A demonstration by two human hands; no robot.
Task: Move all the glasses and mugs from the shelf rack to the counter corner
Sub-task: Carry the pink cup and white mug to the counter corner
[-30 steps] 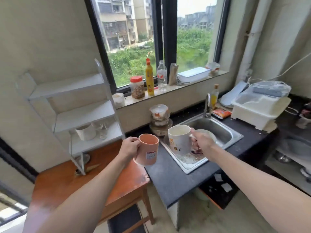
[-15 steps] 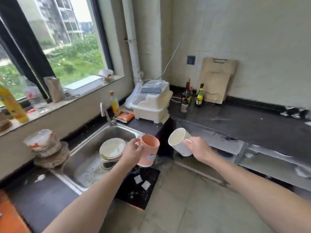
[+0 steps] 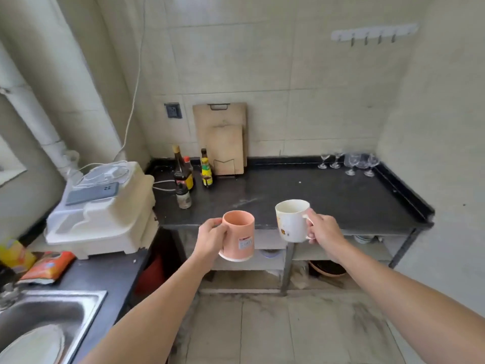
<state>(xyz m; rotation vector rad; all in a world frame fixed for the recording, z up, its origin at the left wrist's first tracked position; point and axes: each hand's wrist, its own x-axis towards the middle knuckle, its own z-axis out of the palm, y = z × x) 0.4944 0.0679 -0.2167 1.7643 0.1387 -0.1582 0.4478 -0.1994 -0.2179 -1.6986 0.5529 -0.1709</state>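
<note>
Since half second back, your view swung right, off sink onto black counter (image 3: 315, 195); both mugs came along. Head view: your left hand (image 3: 210, 239) grips pink mug (image 3: 238, 235), fingers curled at its side; your right hand (image 3: 324, 229) curls round white mug (image 3: 291, 220) handle; both upright, in air near counter's front edge. Wine glasses (image 3: 349, 162) stand in far right corner; set mugs down just beside them, level, clear of stems.

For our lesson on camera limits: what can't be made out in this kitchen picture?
Head view, pink mug handle: hidden by left hand.
Head view, mug's label: text blurred.
Head view, wine glasses: too blurred to count.
Head view, plate in sink: cut off by bottom edge.
</note>
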